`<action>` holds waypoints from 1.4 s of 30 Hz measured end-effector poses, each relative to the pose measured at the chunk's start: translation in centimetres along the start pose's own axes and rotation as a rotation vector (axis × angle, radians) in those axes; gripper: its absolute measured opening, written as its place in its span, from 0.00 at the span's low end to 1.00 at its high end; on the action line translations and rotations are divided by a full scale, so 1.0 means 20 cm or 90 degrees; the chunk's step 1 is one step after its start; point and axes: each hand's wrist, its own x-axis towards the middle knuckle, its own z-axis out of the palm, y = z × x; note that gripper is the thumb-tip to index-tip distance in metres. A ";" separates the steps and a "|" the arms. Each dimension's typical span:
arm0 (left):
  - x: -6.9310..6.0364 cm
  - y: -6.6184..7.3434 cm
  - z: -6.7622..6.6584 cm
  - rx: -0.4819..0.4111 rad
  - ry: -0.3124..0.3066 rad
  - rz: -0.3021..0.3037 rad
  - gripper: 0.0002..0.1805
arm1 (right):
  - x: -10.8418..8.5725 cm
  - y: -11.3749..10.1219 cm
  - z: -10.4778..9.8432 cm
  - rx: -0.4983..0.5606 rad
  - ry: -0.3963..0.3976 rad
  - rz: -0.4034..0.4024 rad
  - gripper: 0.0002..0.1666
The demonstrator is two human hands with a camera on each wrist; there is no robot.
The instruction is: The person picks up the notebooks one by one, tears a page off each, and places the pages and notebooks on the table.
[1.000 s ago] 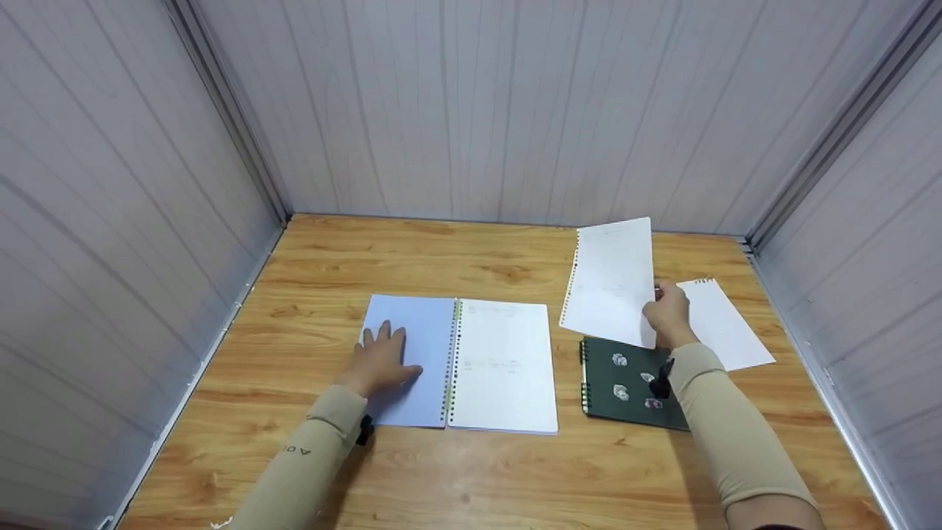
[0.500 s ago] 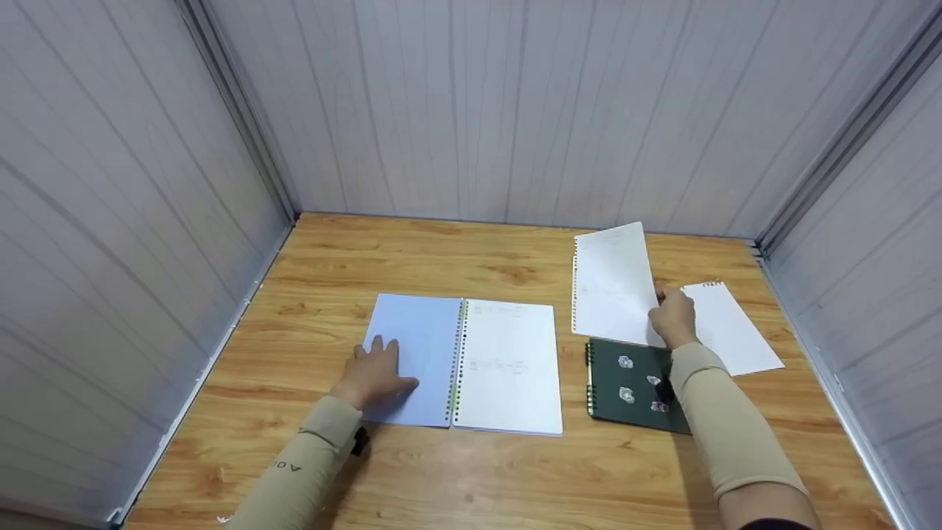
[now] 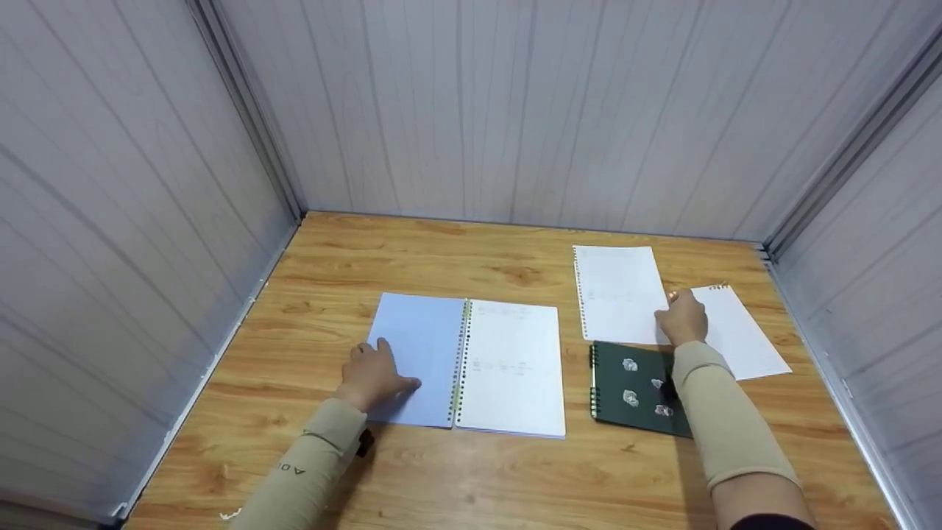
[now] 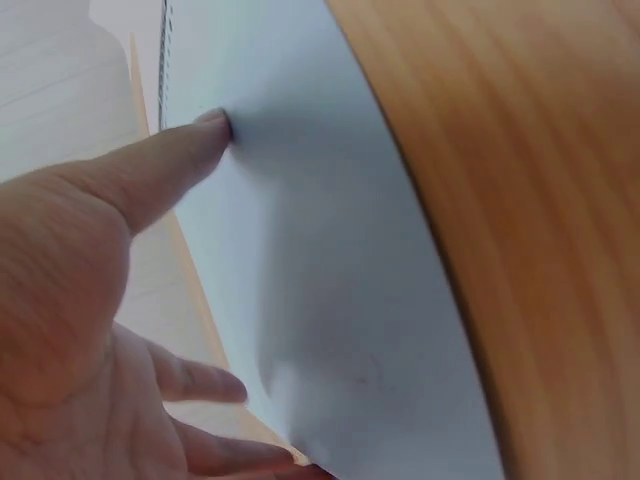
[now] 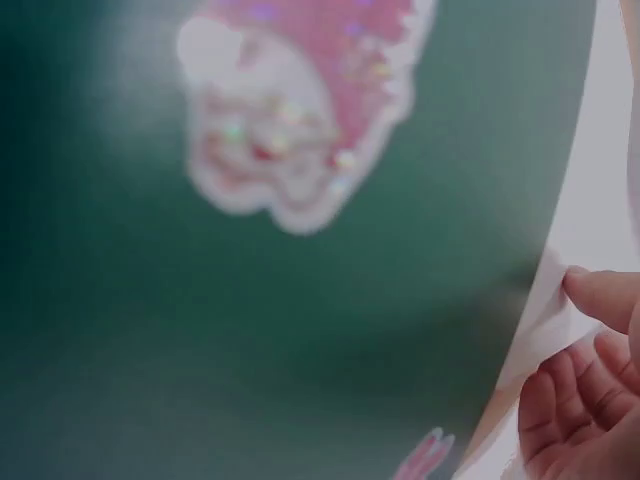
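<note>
An open spiral notebook lies on the table, its blue cover (image 3: 423,335) to the left and a white page (image 3: 511,368) with faint print to the right. My left hand (image 3: 373,377) rests on the blue cover; in the left wrist view its thumb (image 4: 185,155) touches the surface, fingers spread. My right hand (image 3: 682,318) pinches the right edge of a loose sheet (image 3: 618,291) with a punched left edge. Below that sheet is a dark green spiral notebook (image 3: 640,401) with several stickers, partly hidden by my right forearm.
Another white sheet (image 3: 743,335), with torn-looking holes along its top, lies right of my right hand. Panel walls (image 3: 515,110) enclose the wooden table (image 3: 412,250) at the back and sides. A white scrap (image 3: 230,514) lies at the front left.
My right hand has lowered the loose sheet from a raised tilt to flat on the table. My left hand has slid slightly toward me on the blue cover, its fingers less stretched.
</note>
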 end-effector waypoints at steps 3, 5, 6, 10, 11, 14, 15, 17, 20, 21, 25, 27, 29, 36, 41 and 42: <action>-0.01 0.01 -0.01 0.005 -0.003 -0.021 0.64 | -0.01 0.00 -0.01 -0.014 -0.010 0.004 0.19; -0.02 0.02 -0.02 0.006 -0.003 -0.028 0.65 | -0.01 0.00 -0.01 -0.018 -0.017 0.004 0.20; -0.02 0.03 -0.02 0.008 -0.002 -0.030 0.65 | -0.01 0.01 -0.01 -0.022 -0.019 0.003 0.19; -0.01 0.04 -0.03 0.005 0.002 -0.034 0.66 | -0.02 0.01 0.00 -0.034 -0.014 0.005 0.19; -0.01 0.04 -0.02 0.005 0.003 -0.035 0.66 | -0.02 0.01 0.00 -0.037 -0.010 0.005 0.19; -0.01 0.03 -0.01 0.006 0.005 -0.035 0.66 | -0.03 0.01 0.01 -0.045 0.000 0.003 0.19; -0.01 0.03 -0.01 0.007 0.006 -0.034 0.66 | -0.04 0.01 0.01 -0.048 0.002 0.002 0.19; -0.01 0.03 0.00 0.007 0.006 -0.032 0.67 | -0.04 0.02 0.01 -0.051 0.005 -0.001 0.19; -0.01 0.02 0.00 0.003 0.007 -0.025 0.67 | -0.05 0.01 0.01 -0.029 0.004 0.008 0.22; -0.01 0.02 0.00 0.001 0.009 -0.022 0.67 | -0.05 0.01 0.00 -0.018 0.005 0.009 0.24; 0.00 0.00 -0.02 -0.020 0.031 -0.012 0.66 | -0.07 -0.08 -0.02 0.029 0.013 -0.024 0.30; 0.01 -0.02 -0.04 -0.040 0.046 -0.008 0.63 | -0.10 -0.15 -0.03 0.048 0.011 -0.061 0.31; 0.01 -0.04 -0.05 -0.063 0.058 -0.005 0.58 | -0.14 -0.22 -0.02 0.061 0.002 -0.102 0.31; 0.03 -0.14 -0.11 -0.207 0.046 0.023 0.35 | -0.37 -0.44 0.06 0.079 -0.100 -0.233 0.36; 0.04 -0.17 -0.15 -0.345 0.002 0.033 0.39 | -0.55 -0.53 0.12 0.068 -0.176 -0.286 0.38; 0.03 -0.17 -0.16 -0.368 -0.005 0.032 0.40 | -0.59 -0.54 0.14 0.058 -0.187 -0.295 0.38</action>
